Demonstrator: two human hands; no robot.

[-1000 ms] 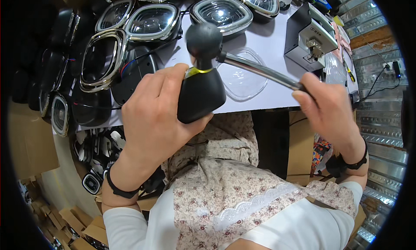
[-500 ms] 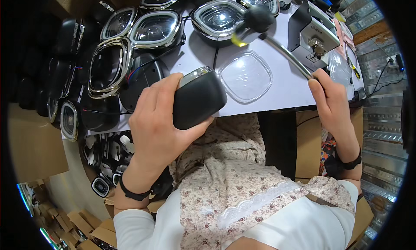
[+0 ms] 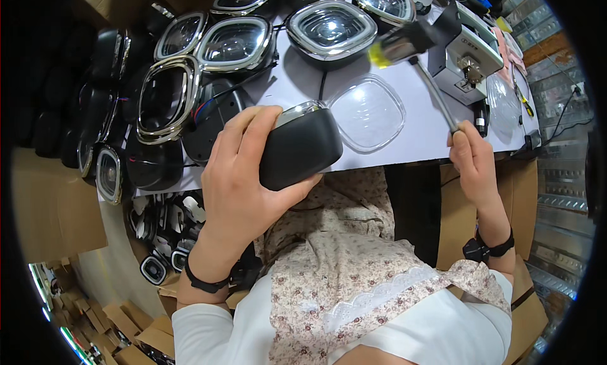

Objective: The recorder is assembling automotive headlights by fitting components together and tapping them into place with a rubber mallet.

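Note:
My left hand point(image 3: 243, 166) is closed around a black rounded lamp housing point(image 3: 302, 149), tilted on its side at the table's front edge. A strip of chrome trim point(image 3: 301, 114) shows along the housing's upper side; its face is turned from view. In my right hand point(image 3: 473, 159) is the metal handle of a mallet point(image 3: 435, 94), gripped near its end. The mallet's head point(image 3: 404, 42), black with a yellow face, is raised over the table and slightly blurred. Just right of the housing a clear plastic lens cover point(image 3: 368, 114) lies flat on the white tabletop.
Several finished-looking lamps with chrome rims point(image 3: 332, 29) stand along the back and left. A loose chrome ring point(image 3: 167, 99) leans by a black housing with wires point(image 3: 212, 115). At the right stands a grey-and-black machine point(image 3: 466, 61). Cardboard boxes point(image 3: 57, 207) flank the table.
The mallet's head has swung a little to the right, and my right hand has come slightly lower. My left hand still holds the lamp housing in nearly the same place. The whole view shifted slightly.

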